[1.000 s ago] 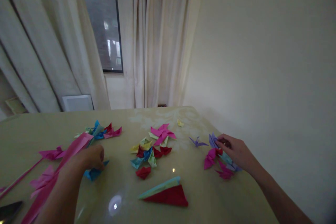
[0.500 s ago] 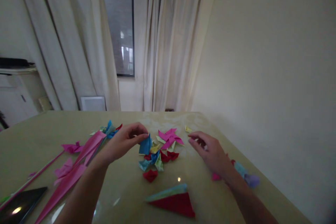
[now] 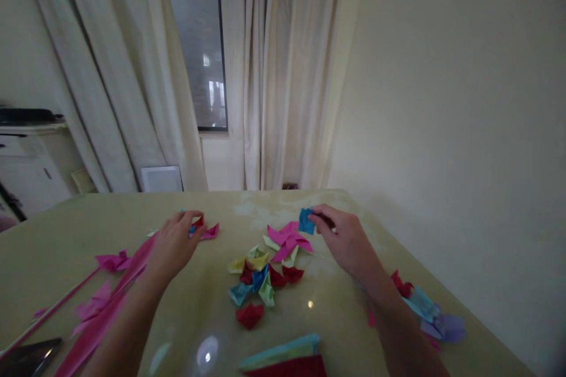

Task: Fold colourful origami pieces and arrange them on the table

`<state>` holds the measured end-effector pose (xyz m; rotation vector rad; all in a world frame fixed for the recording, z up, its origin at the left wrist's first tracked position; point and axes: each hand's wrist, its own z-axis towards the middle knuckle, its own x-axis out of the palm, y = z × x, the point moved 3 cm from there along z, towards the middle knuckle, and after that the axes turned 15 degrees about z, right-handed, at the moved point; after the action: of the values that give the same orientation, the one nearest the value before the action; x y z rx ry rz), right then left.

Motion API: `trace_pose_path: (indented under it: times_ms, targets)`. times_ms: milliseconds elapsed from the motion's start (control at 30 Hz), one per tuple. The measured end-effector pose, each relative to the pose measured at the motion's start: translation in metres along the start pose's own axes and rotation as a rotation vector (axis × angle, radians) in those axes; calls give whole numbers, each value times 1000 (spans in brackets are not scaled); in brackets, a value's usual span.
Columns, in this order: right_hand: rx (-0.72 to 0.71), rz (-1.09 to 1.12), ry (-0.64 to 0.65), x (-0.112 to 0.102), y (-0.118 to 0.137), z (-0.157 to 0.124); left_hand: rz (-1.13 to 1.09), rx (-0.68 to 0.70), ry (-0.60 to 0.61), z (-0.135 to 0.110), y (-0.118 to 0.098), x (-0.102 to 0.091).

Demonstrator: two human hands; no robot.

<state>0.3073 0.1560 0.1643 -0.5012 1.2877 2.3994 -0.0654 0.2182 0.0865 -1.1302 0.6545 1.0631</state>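
Observation:
My right hand (image 3: pixel 340 235) pinches a small blue folded paper piece (image 3: pixel 306 221) above the far edge of a pink paper pinwheel (image 3: pixel 289 241). Over at the left, my left hand (image 3: pixel 177 244) reaches to a group of folded papers, thumb and fingers curved apart around a red and blue piece (image 3: pixel 197 225); whether they touch it is hard to see. A pink folded piece (image 3: pixel 210 232) lies just beyond its fingertips. Between my hands lies a cluster of small folded papers, among them a dark blue one (image 3: pixel 260 278), a yellow one (image 3: pixel 256 258) and a red one (image 3: pixel 250 316).
Long pink folded strips (image 3: pixel 110 297) and a thin pink stick (image 3: pixel 57 309) lie at left, beside a dark flat device (image 3: pixel 30 358). A red and light-blue paper fan shape (image 3: pixel 283 359) is near the front. More folded papers (image 3: pixel 422 303) sit along the right edge by the wall.
The blue paper piece has passed from my left hand to my right hand, now above the pinwheel. My left hand has moved left to the group of papers there. The view has shifted slightly.

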Motion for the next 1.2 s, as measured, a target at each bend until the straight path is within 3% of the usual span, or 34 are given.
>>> trace_pose_path:
  times_ms: [100,167,233,333,467,567,633,733,833,933,1000,1100,1200]
  targets:
    - [34,-181,8,-45,-18,-1,224,-258,-15,0,68,15]
    - [93,-334,34,-66,-29,-6,338,-342,97,-1,106,28]
    - [211,-508,41,-80,-39,-13,403,-250,191,0,128,38]
    - [409,-708,16,-96,-50,-26,384,-119,265,5,133,46]
    - [494,-797,-80,-111,-50,-41,347,-91,286,10,109,38]
    - [330,-750,-153,-110,-30,-41,286,-41,274,11,83,21]
    - [161,-589,-121,-92,-10,-34,179,23,248,10,62,4]
    - [-16,-191,22,-43,22,-22,-105,159,175,1,15,-21]
    - [-11,163,115,16,35,-15,-292,291,192,-18,-42,-31]
    - [45,365,195,64,30,-14,-483,357,250,-39,-92,-21]
    - [44,426,220,80,23,-14,-546,376,246,-50,-114,-10]
    - [64,494,203,84,16,-13,-626,358,242,-59,-130,0]
    - [68,508,138,77,12,-9,-778,267,381,-63,-134,1]
